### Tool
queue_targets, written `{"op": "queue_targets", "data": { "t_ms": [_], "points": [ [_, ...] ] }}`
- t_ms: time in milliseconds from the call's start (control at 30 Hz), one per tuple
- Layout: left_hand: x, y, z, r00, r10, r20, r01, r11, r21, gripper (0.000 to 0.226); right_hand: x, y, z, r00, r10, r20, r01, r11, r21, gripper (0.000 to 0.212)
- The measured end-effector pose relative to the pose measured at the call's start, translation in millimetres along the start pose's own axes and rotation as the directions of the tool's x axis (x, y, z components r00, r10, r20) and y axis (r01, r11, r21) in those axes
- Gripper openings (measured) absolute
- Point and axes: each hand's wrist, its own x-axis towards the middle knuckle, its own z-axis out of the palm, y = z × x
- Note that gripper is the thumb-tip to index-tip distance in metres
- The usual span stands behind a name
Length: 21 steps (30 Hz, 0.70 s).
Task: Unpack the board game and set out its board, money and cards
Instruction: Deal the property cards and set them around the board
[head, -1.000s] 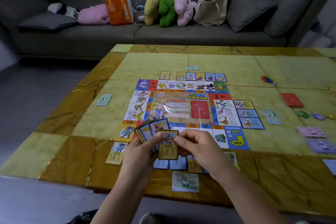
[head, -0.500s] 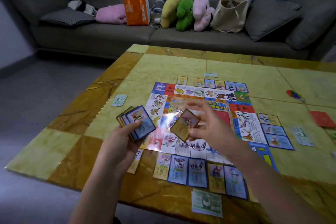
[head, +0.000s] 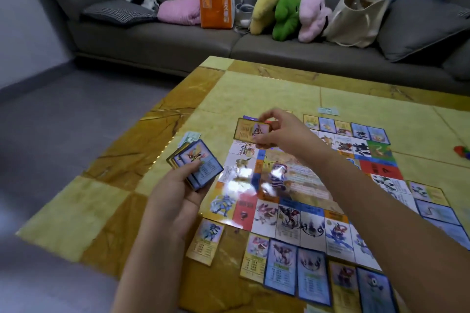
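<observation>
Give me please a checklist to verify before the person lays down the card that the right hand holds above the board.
1. The right hand pinches the card, picture side up: ok.
2. Only one card is pinched, none stuck beneath it: cannot tell.
3. The left hand grips the deck securely: ok.
4. The square on the board that matches the card is found: cannot tell, the print is blurred.
5. Bare table is free beside the board's far left corner: ok.
</observation>
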Motion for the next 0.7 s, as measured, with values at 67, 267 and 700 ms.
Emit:
{"op": "queue_targets", "data": {
  "t_ms": [67, 267, 700],
  "points": [
    [4, 0, 0, 1.0, -0.011, -0.021, 0.011, 1.0, 0.005, 0.009, 16, -1, 5, 0.999, 0.008, 0.045, -0.008, 1.0, 0.002, 0.037],
    [17, 3, -5, 0.998, -0.031, -0.054, 0.03, 0.999, -0.015, 0.008, 63, -5, 23, 0.997, -0.071, 0.035, 0.079, 0.904, -0.421, 0.023],
    [32, 8, -15, 0.993, -0.051, -0.104, 0.049, 0.999, -0.023, 0.009, 114, -1, 57, 0.998, -0.029, 0.051, 0.056, 0.724, -0.687, 0.023]
  ]
}}
